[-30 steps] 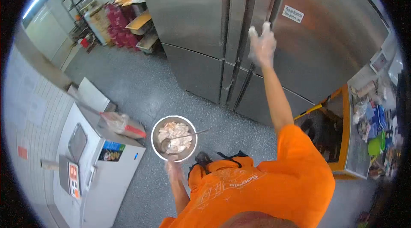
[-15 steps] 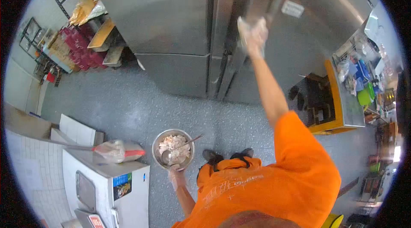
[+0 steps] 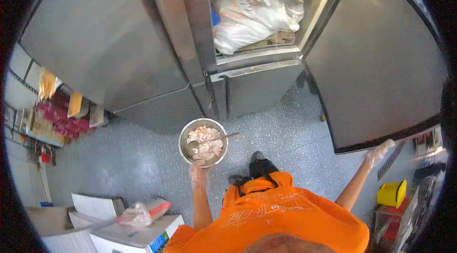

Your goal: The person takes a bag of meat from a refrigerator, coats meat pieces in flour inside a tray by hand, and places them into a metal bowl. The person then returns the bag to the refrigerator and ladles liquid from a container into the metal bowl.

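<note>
- A speckled grey floor holds a dark drain grate at right.
- A pale wall stands at far left.
- A white cabinet stands lower left.

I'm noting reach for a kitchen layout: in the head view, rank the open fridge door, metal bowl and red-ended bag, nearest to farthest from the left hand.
1. Metal bowl: at the left hand.
2. Red-ended bag: lower left, on the white unit.
3. Open fridge door: far right.

Fridge door now open toward 2 o'clock; right hand moves from 1 to past 3 o'clock, at door's edge; white bag now visible inside, around 12.
</note>
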Motion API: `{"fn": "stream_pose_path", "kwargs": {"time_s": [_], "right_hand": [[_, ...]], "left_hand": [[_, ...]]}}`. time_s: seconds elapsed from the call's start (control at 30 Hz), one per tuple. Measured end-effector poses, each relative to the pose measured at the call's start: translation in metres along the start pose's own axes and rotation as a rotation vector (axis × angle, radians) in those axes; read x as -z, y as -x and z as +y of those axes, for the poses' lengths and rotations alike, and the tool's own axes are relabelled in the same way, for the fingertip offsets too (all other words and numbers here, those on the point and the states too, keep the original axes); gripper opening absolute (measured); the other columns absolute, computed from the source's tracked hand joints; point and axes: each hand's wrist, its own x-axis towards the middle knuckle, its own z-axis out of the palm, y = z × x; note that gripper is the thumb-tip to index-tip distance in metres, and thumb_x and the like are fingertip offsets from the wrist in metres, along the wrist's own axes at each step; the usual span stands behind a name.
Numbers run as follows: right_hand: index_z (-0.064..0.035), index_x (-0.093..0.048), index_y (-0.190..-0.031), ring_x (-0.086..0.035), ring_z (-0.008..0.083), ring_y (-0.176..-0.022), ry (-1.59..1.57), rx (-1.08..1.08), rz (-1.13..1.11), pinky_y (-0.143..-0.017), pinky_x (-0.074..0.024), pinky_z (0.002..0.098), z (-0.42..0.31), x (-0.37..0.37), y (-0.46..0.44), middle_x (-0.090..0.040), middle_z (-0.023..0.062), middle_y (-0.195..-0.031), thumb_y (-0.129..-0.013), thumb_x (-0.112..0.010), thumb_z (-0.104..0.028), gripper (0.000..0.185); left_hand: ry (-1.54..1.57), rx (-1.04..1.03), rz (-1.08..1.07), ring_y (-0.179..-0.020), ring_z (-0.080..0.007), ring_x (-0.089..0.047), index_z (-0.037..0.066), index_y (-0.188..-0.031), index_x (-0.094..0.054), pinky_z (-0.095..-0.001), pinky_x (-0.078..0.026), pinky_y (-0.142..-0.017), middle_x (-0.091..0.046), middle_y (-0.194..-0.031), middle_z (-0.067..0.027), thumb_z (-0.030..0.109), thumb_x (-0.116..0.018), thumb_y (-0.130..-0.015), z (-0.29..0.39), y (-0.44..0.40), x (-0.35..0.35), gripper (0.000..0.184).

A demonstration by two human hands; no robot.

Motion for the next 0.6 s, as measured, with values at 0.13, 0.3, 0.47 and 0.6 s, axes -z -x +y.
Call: {"fn": "stream_pose_path", "kwargs": {"time_s": [0.13,0.3,0.47,0.6], "right_hand": [[0.0021,-0.028,-0.151,-0.027,0.0263,-0.146,-0.057,-0.075,-0.105,-0.121,-0.0184,0.0363,0.006,0.011,-0.055,-0.031,0.0169,-0.157,-0.106,-0.033,-0.035,0.059],[0.0027,-0.039,-0.146,-0.043,0.0269,-0.137,0.15,0.33,-0.067,-0.117,-0.0284,0.0337,0.049,0.018,-0.085,-0.048,0.0149,-0.146,-0.104,-0.035,-0.016,0.046],[0.002,-0.02,-0.153,-0.023,0.0226,-0.148,0.23,0.139,-0.174,-0.122,-0.0139,0.0327,0.107,0.007,-0.107,-0.022,0.0125,-0.161,-0.107,-0.034,-0.028,0.057],[0.0065,-0.024,-0.151,-0.032,0.0281,-0.144,-0.426,-0.512,-0.09,-0.12,-0.0224,0.0389,-0.131,0.055,-0.022,-0.026,0.0187,-0.158,-0.105,-0.038,-0.034,0.062]], "left_hand": [[-0.032,0.056,-0.013,-0.112,-0.0364,-0.06,-0.007,-0.121,-0.056,-0.0509,-0.054,-0.094,-0.058,-0.124,-0.0187,0.012,-0.058,-0.073,0.005,-0.005,0.0,0.052],[-0.012,0.101,-0.018,-0.113,-0.0355,-0.06,-0.008,-0.124,-0.054,-0.0489,-0.054,-0.095,-0.059,-0.126,-0.0176,0.012,-0.059,-0.075,-0.011,-0.015,0.036,0.054],[0.13,0.107,0.024,-0.097,-0.0279,-0.062,0.0,-0.12,-0.056,-0.044,-0.054,-0.082,-0.062,-0.112,-0.0113,0.019,-0.059,-0.086,0.022,0.008,-0.055,0.039],[-0.028,0.127,0.223,-0.094,-0.0258,-0.064,0.002,-0.121,-0.056,-0.0418,-0.055,-0.08,-0.064,-0.107,-0.0094,0.019,-0.059,-0.09,0.005,-0.002,-0.034,0.035]]}}
